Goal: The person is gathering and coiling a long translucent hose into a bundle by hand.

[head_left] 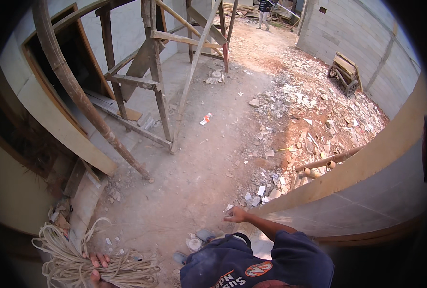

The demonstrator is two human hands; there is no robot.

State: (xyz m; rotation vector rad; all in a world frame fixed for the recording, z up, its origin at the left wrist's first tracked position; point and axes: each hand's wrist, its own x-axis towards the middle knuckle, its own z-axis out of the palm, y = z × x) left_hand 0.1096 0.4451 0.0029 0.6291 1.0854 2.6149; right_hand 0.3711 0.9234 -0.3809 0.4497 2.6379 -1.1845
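Rope (62, 252) in left hand (97, 261), timber frame (161, 108) and rubble (290, 103) flanking path (194, 158)

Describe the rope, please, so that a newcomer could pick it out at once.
Find the long slanting pole on the left, then drop to the lower-left corner. The rope is in the left hand, its many pale loops unlike the small chips nearby.

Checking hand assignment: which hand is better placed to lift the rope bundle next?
Probably the left hand: it grips the rope bundle. The right hand is well apart from it, nearer the rubble; whether it holds anything is unclear.
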